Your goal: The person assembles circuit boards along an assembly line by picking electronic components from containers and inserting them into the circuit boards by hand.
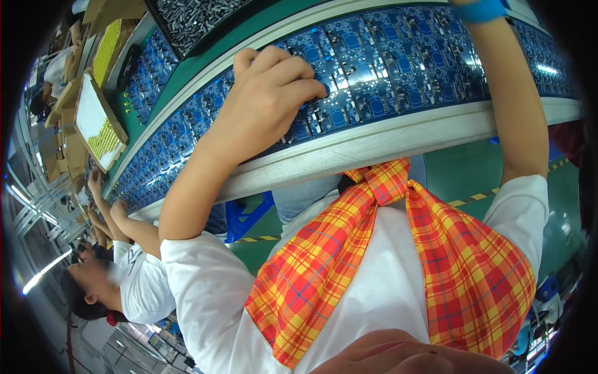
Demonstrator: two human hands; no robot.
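Our left hand (269, 90) curls over blue circuit boards (380, 65); we cannot tell its grip. Our right hand is out of view.

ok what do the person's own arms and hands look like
The sleeves are short and white. The left hand wears no glove, and nothing circles its wrist. The right arm has a bright blue band at the wrist; its hand is out of view.

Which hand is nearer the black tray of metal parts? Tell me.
Left. The left hand is over the blue circuit boards, below and right of the black tray. The right hand is cut off at the top edge; its forearm shows much farther right.
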